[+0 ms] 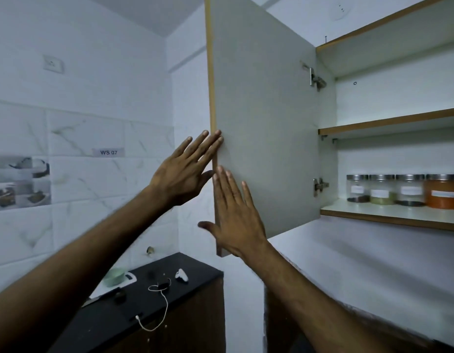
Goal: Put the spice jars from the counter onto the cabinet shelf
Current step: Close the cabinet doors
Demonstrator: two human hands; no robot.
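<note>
Several clear spice jars with metal lids (409,191) stand in a row on the lowest cabinet shelf (389,216) at the right; the rightmost one holds orange powder (444,192). The grey cabinet door (264,118) stands wide open, edge toward me. My left hand (185,171) is flat, fingers spread, its fingertips touching the door's free edge from the left. My right hand (236,217) lies flat and spread on the door's inner face near its lower corner. Neither hand holds anything.
A black counter (144,309) lies low at the left with a white cable (161,309), a small white object (181,275), a green bowl (113,276) and a knife. Two upper shelves (389,122) show no jars. White tiled walls surround.
</note>
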